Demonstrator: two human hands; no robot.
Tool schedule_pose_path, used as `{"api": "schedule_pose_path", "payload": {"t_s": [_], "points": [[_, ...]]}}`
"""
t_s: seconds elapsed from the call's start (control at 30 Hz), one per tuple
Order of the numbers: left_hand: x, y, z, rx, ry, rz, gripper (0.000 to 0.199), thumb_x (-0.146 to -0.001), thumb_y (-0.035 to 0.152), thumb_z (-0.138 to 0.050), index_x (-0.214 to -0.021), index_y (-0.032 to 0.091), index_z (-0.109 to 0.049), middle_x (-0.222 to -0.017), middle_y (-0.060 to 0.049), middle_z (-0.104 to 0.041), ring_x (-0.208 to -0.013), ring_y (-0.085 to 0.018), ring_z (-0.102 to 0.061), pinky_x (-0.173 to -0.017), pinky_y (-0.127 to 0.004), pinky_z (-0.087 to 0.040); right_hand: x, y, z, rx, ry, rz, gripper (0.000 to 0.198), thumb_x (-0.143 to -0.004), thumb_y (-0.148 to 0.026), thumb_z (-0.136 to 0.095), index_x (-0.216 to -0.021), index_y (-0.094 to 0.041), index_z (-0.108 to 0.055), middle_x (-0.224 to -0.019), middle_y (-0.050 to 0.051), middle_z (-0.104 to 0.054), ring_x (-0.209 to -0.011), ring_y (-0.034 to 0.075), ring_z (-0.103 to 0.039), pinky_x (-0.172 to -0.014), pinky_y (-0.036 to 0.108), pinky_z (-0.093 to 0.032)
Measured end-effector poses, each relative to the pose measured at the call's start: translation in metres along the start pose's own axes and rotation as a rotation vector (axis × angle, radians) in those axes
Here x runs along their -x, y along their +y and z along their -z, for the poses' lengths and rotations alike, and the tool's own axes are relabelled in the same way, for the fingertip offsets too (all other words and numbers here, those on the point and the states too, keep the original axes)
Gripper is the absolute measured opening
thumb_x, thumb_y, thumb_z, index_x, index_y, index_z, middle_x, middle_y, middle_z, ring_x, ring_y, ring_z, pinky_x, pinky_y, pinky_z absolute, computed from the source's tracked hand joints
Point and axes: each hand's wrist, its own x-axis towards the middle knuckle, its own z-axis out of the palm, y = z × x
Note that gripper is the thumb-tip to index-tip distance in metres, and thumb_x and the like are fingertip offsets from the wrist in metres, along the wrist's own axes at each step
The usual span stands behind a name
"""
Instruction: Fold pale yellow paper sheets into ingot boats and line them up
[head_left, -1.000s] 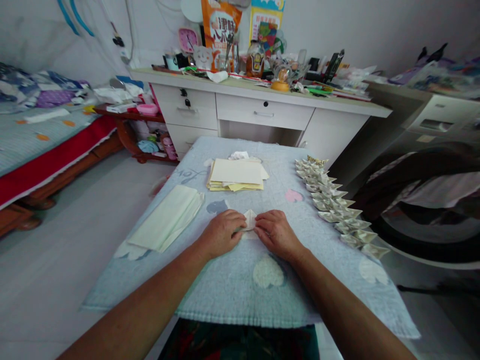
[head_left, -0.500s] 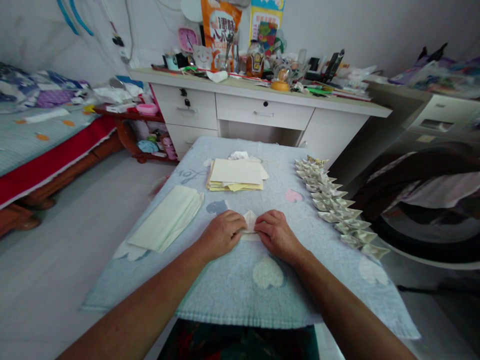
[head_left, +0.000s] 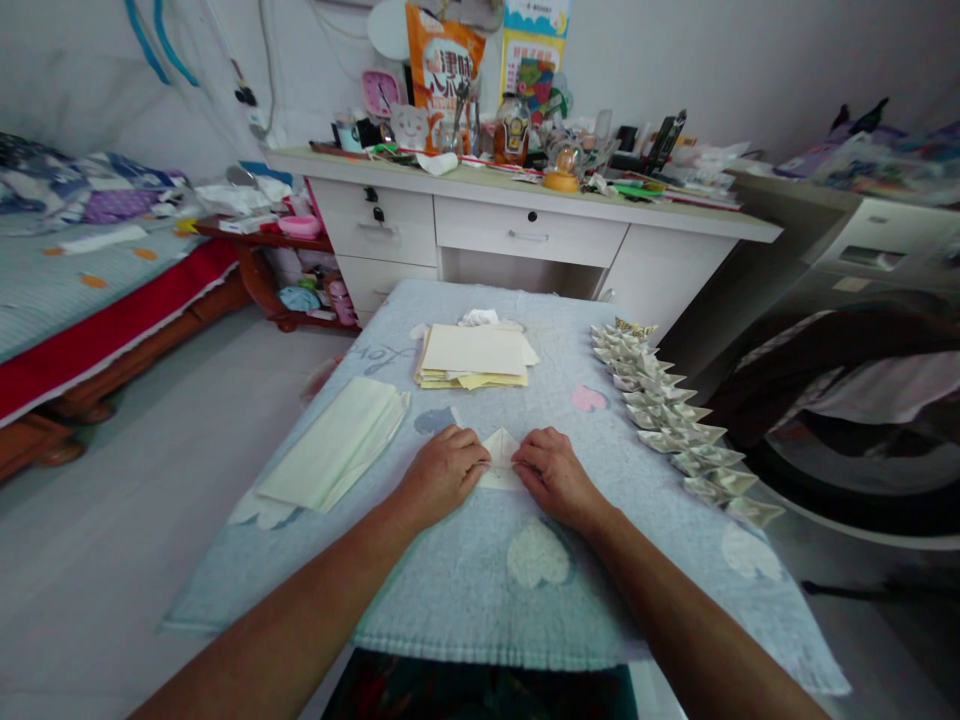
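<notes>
A small sheet of folded paper [head_left: 501,452], cream-white with a pointed top, lies on the cloth-covered table in front of me. My left hand [head_left: 448,464] pinches its left side, fingers curled and pressed together. On the opposite side my right hand [head_left: 553,466] grips the paper's right edge in the same way. Both hands rest on the cloth, and my fingers hide the paper's side edges. Beyond them lies a stack of cream and yellow paper [head_left: 475,352]. Left of my left hand sits a pile of pale green-white sheets [head_left: 330,446].
Several folded paper boats [head_left: 660,405] stand in rows along the table's right side. A light blue cloth [head_left: 450,610] with heart patterns covers the table. Behind it is a white desk [head_left: 525,225] loaded with jars and packets. A front-loading washing machine [head_left: 862,250] stands at right, a bed [head_left: 97,290] at left.
My fingers have shifted slightly on the folded paper, and more of its pointed top and lower strip shows between them. The whole view has tilted up a little.
</notes>
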Motion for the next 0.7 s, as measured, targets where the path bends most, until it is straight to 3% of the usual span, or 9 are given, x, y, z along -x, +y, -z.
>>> {"api": "schedule_pose_path", "payload": {"t_s": [0.33,0.7], "points": [[-0.0036,0.0002,0.0016,0.003,-0.043,0.099,0.015,-0.088,0.023,-0.053,-0.083,0.019,-0.066,-0.082,-0.003,-0.061,-0.084,-0.019,-0.052,-0.077,-0.032,-0.038,-0.004,-0.0035,0.0005,0.015,-0.027,-0.153,0.014,-0.091,-0.024,-0.053,-0.087,-0.02,-0.066,-0.087,0.004,-0.058,-0.088,0.019,-0.046,-0.079,0.033,-0.03],[-0.0027,-0.0044,0.0022,-0.119,0.022,0.257,0.024,-0.086,0.04,-0.057,-0.076,0.019,-0.067,-0.088,-0.005,-0.059,-0.087,-0.021,-0.049,-0.077,-0.035,-0.037,-0.003,0.0,0.0023,0.027,0.004,-0.312,0.018,-0.088,-0.034,-0.058,-0.083,-0.019,-0.067,-0.097,0.006,-0.057,-0.095,0.021,-0.045,-0.083,0.036,-0.029]]}}
